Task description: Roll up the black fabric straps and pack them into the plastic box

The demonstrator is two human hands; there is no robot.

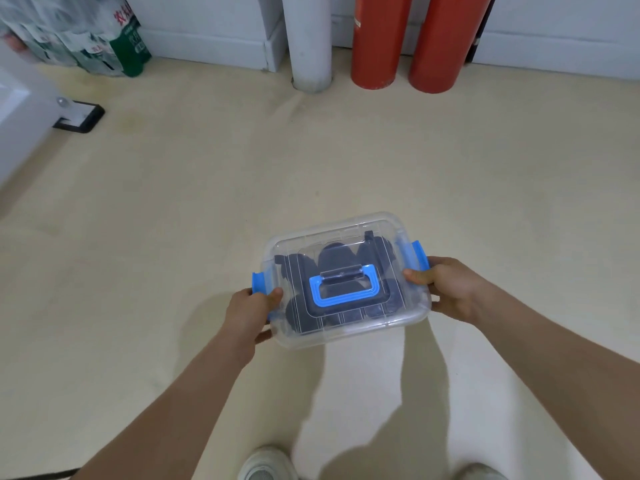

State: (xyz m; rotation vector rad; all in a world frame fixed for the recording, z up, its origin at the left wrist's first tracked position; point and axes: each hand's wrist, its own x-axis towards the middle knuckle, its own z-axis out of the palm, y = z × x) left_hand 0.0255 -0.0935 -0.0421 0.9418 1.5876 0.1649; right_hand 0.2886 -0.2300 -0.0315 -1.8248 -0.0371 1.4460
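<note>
Floor: pale beige floor (pixel 173 237); two red cylinders (pixel 377 39) and a white pipe (pixel 308 39) stand at the far wall, and a wrapped pack of bottles (pixel 86 36) sits in the far left corner.
Box: the clear plastic box (pixel 346 336) appears to be held up off the floor in front of the person, with its lid (pixel 329 237) on and the blue handle (pixel 343 289) lying flat on top.
Straps: the black fabric straps (pixel 337 254) lie inside, showing as dark rolls through the lid. None shows outside the box.
Left hand: the left hand (pixel 249 313) grips the box's left end just below the left latch (pixel 260 282), thumb on the lid's edge and fingers curled beneath.
Right hand: the right hand (pixel 446 289) grips the right end beside the right latch (pixel 420 255), thumb on top.
Stage: packing looks finished. What remains seems to be carrying the box or setting it down.
Risk: if either latch is not snapped home, a tilt could lift the lid and spill the rolls. The smooth plastic is held only at its ends and could slip. A jolt might loosen the rolls.
Hidden: I cannot tell whether the latches are locked. The ribbed lid blurs how many straps there are and how tightly they are rolled. The fingers under the box are out of sight, and the shoes (pixel 266 462) are cut off at the bottom edge.
</note>
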